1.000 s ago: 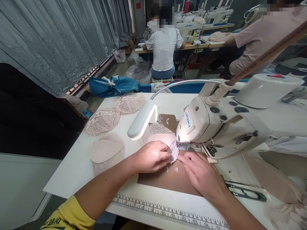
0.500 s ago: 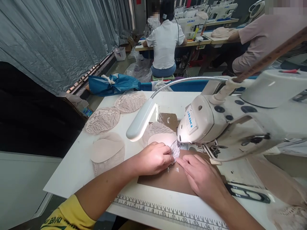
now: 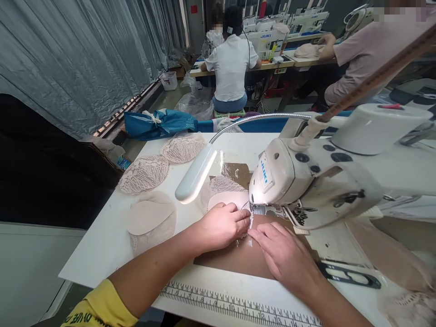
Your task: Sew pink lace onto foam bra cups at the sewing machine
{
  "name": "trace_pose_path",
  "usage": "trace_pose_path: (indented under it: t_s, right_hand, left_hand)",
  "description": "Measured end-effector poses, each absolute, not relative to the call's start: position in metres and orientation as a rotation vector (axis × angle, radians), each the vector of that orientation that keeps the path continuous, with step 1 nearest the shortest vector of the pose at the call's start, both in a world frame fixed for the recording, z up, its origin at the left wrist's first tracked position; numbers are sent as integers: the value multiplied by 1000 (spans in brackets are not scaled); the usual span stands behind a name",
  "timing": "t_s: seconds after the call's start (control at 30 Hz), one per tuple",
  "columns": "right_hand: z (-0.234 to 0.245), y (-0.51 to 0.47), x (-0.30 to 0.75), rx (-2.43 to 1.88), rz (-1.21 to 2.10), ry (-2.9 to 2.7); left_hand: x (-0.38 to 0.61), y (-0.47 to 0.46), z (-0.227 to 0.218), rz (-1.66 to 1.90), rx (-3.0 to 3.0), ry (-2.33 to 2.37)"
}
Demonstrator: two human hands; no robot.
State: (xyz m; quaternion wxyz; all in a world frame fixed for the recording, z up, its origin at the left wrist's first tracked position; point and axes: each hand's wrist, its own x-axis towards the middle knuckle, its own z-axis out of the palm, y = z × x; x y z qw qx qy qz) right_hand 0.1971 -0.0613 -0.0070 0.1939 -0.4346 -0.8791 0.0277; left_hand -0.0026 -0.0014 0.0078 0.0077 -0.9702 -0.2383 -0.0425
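Under the head of a white JUKI sewing machine (image 3: 272,170) lies a pale pink lace bra cup (image 3: 227,198), smooth in the middle with lace at its far side. My left hand (image 3: 223,227) presses on the cup, its fingers bent together over the near lace edge, left of the needle. Just in front of the needle, my right hand (image 3: 284,250) holds the near end of the lace edging between thumb and forefinger. A brown sheet (image 3: 235,260) is beneath both hands. My fingers hide part of the lace, and the machine head covers the stitching spot.
A lamp (image 3: 195,177) on a bendy metal neck hangs over the cup. More lace cups (image 3: 145,175) and a smooth-topped piece (image 3: 151,218) lie on the left of the white table (image 3: 91,254). A printed ruler (image 3: 238,309) runs along the front edge. Two people sit at machines beyond.
My left hand's fingers have slid a little right and now cover more of the lace edge. The lace strip by the needle shows narrower. The whole view has shifted slightly.
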Motion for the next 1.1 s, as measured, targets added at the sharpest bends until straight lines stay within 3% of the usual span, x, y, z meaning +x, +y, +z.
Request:
trace_pose_path:
  t_s: [0.73, 0.93, 1.1]
  right_hand:
    - [-18, -53, 199, -1433, -265, -2373]
    - [-17, -53, 203, -1389, -228, -2330]
    - [-20, -55, 203, -1448, -165, -2247]
  left_hand:
    - [-2, 4, 5, -394, -3055, -997]
    - [-10, -2, 12, -334, -3133, -791]
    - [-6, -2, 4, -282, -3058, -911]
